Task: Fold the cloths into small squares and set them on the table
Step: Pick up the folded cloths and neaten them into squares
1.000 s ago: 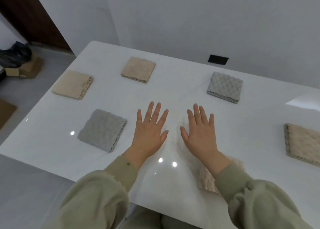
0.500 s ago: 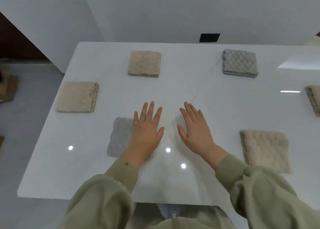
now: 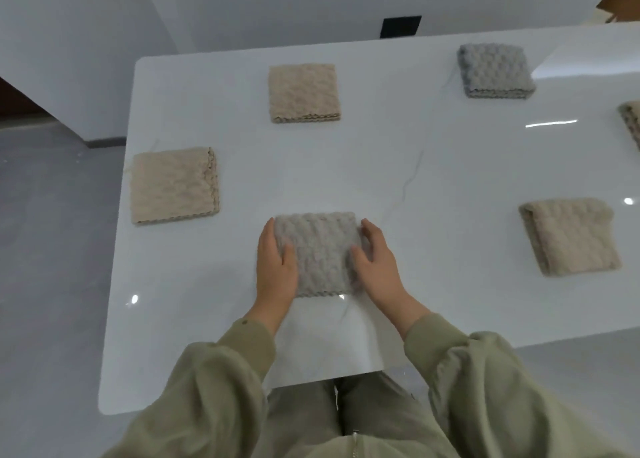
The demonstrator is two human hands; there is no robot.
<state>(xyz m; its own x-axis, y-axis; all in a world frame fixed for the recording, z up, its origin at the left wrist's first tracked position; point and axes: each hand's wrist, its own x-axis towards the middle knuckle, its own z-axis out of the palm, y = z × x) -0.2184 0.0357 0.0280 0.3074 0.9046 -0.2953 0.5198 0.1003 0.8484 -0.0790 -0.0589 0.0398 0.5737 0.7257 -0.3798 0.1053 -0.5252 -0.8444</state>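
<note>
Since every cloth in view is already a folded square on the surface (image 3: 346, 166), task looks nearly done, IMO. Ref pt = near grey cloth (image 3: 318, 253), which lies on the surface close to its front edge, between both hands.

Status, all positions rel. to near grey cloth:
- left & a bit further back: left beige cloth (image 3: 175, 185), folded, stacked edges facing right, apart from it.
- approx straight back: back beige cloth (image 3: 304, 93), folded, neat.
- far back & to the right: far grey cloth (image 3: 495, 71), folded, neat.
- right, well apart: right beige cloth (image 3: 569, 239), folded but looser, rounded fold on its left side. May want a tidy, judgement only.
- further right & back: cropped cloth (image 3: 632, 125), only partly in view, can't tell fold quality.

No unfolded cloth visible. Left to do, best guess: square up and let go of near grey cloth, maybe neaten the loose beige one.

Hands:
- left hand (image 3: 277, 267): grips left edge of near grey cloth, thumb on top, fingers run along the side, partly closed.
- right hand (image 3: 377, 267): grips right edge, thumb on top, fingers curled along the side.
- whether fingertips go under the cloth: can't tell. Cloth looks flat, not lifted, but pic is slightly blurred.
</note>
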